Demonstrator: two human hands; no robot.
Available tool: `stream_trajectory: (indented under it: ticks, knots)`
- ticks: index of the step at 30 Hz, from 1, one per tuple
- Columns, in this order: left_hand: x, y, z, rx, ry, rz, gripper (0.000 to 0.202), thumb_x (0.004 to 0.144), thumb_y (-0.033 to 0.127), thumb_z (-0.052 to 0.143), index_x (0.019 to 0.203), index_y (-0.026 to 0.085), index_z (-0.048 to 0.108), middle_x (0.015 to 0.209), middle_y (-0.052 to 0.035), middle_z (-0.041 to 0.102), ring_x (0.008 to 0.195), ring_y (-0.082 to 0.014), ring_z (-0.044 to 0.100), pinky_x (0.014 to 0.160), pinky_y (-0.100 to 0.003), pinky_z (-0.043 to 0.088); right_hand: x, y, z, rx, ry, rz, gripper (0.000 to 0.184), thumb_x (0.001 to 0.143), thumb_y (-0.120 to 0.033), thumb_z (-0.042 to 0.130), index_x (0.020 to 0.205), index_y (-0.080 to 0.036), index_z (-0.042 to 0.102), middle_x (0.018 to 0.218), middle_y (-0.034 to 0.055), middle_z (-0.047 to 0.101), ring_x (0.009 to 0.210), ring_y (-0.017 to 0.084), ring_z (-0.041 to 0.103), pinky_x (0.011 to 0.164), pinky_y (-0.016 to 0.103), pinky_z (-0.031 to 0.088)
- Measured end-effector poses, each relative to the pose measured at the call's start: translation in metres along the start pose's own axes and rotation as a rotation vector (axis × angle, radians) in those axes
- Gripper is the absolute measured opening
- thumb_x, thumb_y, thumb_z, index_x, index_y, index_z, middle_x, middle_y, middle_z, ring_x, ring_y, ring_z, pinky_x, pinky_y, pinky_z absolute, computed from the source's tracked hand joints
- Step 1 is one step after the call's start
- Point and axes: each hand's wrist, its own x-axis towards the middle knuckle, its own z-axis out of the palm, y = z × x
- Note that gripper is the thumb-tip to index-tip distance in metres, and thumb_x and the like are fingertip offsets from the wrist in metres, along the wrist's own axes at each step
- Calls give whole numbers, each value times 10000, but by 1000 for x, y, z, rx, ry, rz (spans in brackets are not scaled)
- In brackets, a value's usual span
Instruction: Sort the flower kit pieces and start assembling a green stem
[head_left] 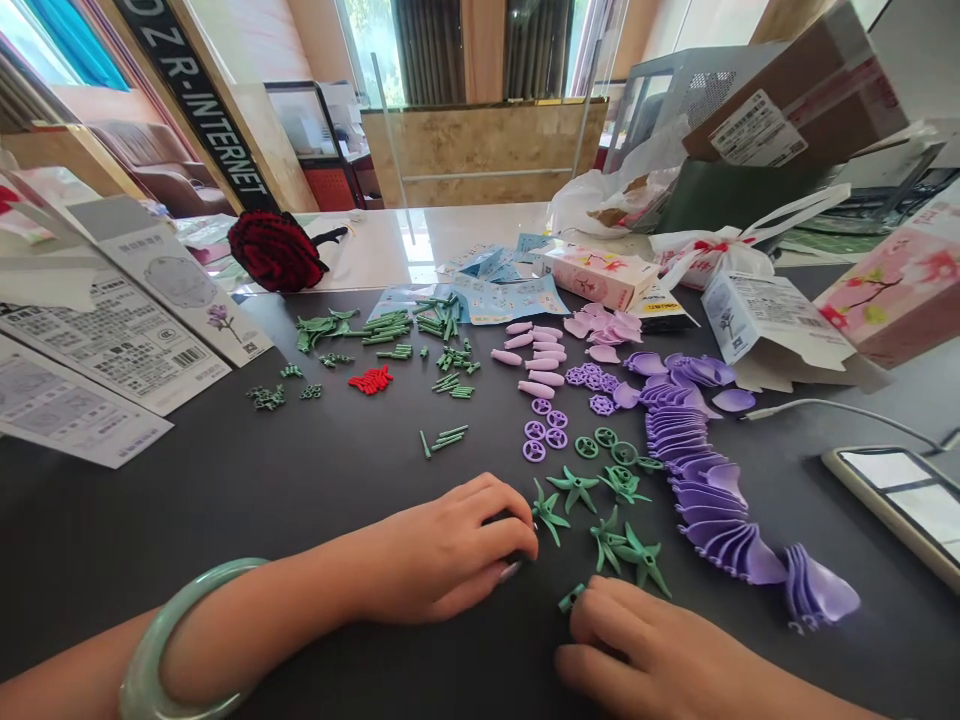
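Currently, head view: two bare hands over one dark tabletop
Small green piece: one, partly hidden, at the right hand's fingertips, between both hands
Right hand: fingers curled at that piece; cannot tell whether it grips
Left hand: fingers curled, tips just beside the nearest star; contents hidden
Green star-shaped pieces: five, beyond the right hand
Purple spoked rings: five
Bangle: one, on left forearm
Phone: one, far right
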Motion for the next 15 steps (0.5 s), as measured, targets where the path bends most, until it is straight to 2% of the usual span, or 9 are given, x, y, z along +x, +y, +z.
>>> stream_trajectory:
  ticks: [4, 7, 10, 12, 15]
  knots:
    - [-2, -4, -3, -49, 5, -7, 269, 922, 117, 558, 1180, 186, 529, 1241, -150, 565, 1196, -253, 523, 1067, -395, 431, -1, 0, -1, 58, -41, 36, 170, 952, -76, 524, 977, -230, 590, 876, 7, 652, 715, 119, 592, 598, 170, 469]
    - [-3, -6, -4, -119, 26, -22, 293, 918, 135, 587, 1200, 189, 530, 1252, -147, 549, 1198, -242, 528, 1058, -380, 442, -2, -2, 0, 44, -5, 42, 193, 960, -55, 506, 963, -227, 592, 869, 3, 657, 710, 116, 598, 603, 172, 472]
    - [-3, -7, -6, -185, 65, -49, 302, 911, 142, 604, 1201, 184, 530, 1239, -136, 539, 1184, -224, 536, 1036, -351, 455, -3, -2, 1, 23, 34, 23, 192, 983, -68, 487, 1009, -217, 605, 874, 10, 672, 739, 129, 616, 682, 195, 501]
    - [-3, -7, -6, -200, 109, -50, 299, 901, 129, 589, 1188, 185, 526, 1207, -123, 556, 1149, -216, 550, 1003, -337, 468, -2, -3, 1, 13, 49, 18, 208, 1014, -95, 434, 1009, -208, 610, 858, 23, 672, 748, 143, 620, 709, 219, 510]
    - [-4, -9, -4, -209, 234, -17, 276, 897, 131, 566, 1159, 192, 509, 1098, -91, 604, 1012, -192, 587, 918, -317, 496, 0, -5, -3, 21, 79, 17, 302, 1067, -159, 337, 915, -200, 595, 774, 26, 643, 678, 140, 590, 627, 213, 485]
